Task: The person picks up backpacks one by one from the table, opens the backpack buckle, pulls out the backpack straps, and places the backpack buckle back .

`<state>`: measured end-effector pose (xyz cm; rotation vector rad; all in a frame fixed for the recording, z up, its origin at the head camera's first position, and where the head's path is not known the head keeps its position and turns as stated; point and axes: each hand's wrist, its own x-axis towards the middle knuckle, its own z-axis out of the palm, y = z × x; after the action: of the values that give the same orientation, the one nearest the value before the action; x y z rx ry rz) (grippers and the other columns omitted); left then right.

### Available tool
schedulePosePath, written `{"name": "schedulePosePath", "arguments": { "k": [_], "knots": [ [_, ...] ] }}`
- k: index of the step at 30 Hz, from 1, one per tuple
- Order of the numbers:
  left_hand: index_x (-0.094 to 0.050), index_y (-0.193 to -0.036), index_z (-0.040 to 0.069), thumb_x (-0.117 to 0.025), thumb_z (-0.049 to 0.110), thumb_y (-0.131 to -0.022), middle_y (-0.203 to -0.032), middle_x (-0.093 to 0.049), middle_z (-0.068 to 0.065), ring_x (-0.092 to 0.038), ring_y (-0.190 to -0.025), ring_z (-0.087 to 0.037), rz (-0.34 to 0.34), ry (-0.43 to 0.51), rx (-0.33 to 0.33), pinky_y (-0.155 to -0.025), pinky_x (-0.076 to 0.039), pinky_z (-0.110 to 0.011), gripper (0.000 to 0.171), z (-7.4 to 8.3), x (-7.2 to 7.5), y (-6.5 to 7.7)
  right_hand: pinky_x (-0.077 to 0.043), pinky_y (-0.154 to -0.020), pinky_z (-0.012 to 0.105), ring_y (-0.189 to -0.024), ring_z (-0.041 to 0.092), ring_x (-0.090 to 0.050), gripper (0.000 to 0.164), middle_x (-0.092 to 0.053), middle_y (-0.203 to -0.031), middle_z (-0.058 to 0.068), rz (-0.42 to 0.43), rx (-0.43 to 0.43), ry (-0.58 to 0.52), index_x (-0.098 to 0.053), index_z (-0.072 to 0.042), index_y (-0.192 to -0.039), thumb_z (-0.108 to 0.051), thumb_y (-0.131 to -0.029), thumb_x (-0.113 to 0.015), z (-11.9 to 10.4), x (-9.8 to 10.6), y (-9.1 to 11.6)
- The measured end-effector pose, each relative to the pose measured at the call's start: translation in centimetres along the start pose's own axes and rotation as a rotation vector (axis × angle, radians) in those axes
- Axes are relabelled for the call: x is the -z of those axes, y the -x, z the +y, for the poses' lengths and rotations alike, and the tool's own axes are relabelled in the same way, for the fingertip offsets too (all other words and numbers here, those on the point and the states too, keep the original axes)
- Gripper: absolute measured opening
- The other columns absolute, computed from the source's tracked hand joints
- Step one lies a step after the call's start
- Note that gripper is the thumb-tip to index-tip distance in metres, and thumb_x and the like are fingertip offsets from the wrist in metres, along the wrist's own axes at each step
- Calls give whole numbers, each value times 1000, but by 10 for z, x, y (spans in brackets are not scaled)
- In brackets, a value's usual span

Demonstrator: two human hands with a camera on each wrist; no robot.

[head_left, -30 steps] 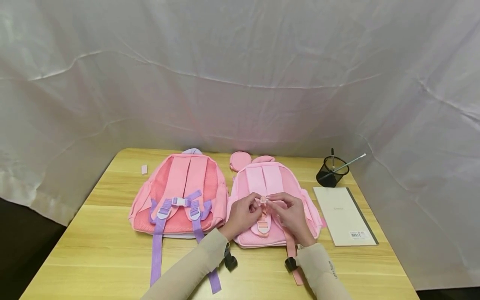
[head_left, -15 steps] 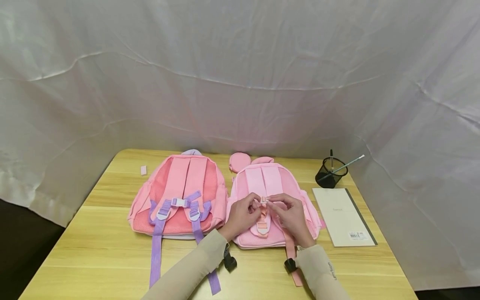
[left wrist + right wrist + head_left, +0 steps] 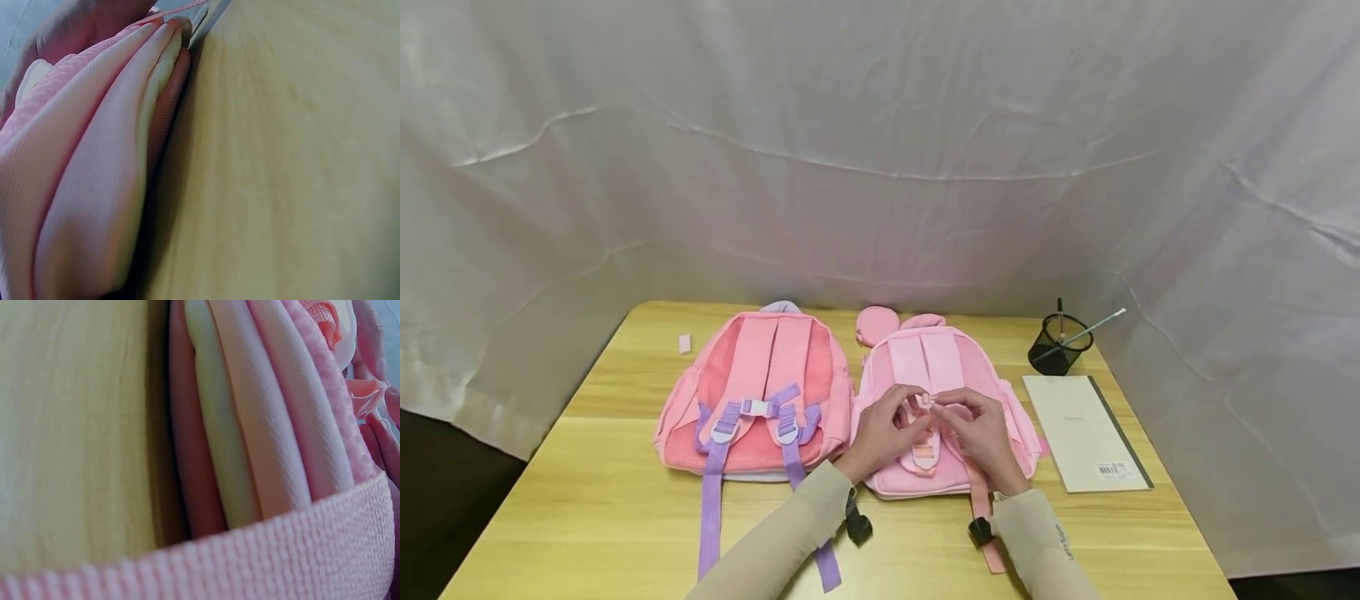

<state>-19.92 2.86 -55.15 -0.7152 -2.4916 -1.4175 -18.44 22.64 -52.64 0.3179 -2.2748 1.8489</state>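
Observation:
A pale pink backpack [image 3: 985,358] lies with its shoulder straps facing up. Over its middle, a small light-coloured strap buckle [image 3: 927,401] sits between my two hands. My left hand [image 3: 880,433] pinches it from the left, thumb and forefinger bent toward it. From the right, my right hand [image 3: 983,427] pinches it with its fingertips. Just below, a white adjuster with orange webbing [image 3: 924,454] rests on the bag. An orange strap end [image 3: 981,492] hangs over the bag's bottom edge beneath my right wrist. In the right wrist view, orange webbing [image 3: 365,394] shows by the fingers.
Left of it lies a coral backpack [image 3: 711,392] with purple straps and a white buckle [image 3: 757,407] across them. A round pink pouch [image 3: 877,325] is behind. On the right are a notebook [image 3: 1078,429] and a black mesh pen cup [image 3: 1054,354]. A small pink block [image 3: 685,343] lies far left.
Both hands stay at the buckle. My left thumb has shifted a little toward the right hand's fingers, and less orange webbing shows below the buckle.

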Motion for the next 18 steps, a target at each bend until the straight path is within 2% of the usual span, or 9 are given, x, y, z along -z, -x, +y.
{"name": "schedulePosePath", "arguments": {
  "k": [6,8,11,15,18],
  "knots": [
    [-67,-118,27,-68,41,-100,-93,-60,10,-56,-74,-1,28,55,2,-66,-49,-21,23,-4,6,8,-52,-100,32,-106,11,-68,14,-78,-106,9,-9,-42,34,-79,-9,-104,-11,-90,-81,-1,-10,4],
    [-67,-116,28,-69,39,-99,-92,-59,12,-55,-73,-1,43,73,20,-66,-48,-22,20,-7,10,13,-53,-99,33,-107,12,-68,17,-78,-108,7,-38,-51,58,-79,-11,-106,-17,-91,-82,-1,-16,5],
    [-67,-116,28,-70,36,-99,-92,-59,11,-55,-73,-1,57,103,28,-65,-48,-22,19,-10,14,17,-57,-93,32,-108,16,-69,29,-77,-112,4,-84,-74,82,-77,-13,-115,-27,-90,-82,-1,-20,6],
    [-66,-119,25,-68,36,-101,-95,-61,7,-57,-76,-3,39,176,17,-69,-51,-23,22,-8,10,11,-58,-89,27,-104,19,-72,39,-76,-113,0,-86,-106,135,-74,-15,-123,-32,-89,-83,-4,-12,7],
    [-66,-121,24,-67,38,-101,-96,-62,5,-58,-78,-5,17,219,22,-71,-51,-23,24,-4,4,4,-56,-93,29,-103,18,-72,35,-77,-109,-1,-77,-124,190,-75,-19,-119,-32,-88,-84,-6,-3,8]
  ]
}}
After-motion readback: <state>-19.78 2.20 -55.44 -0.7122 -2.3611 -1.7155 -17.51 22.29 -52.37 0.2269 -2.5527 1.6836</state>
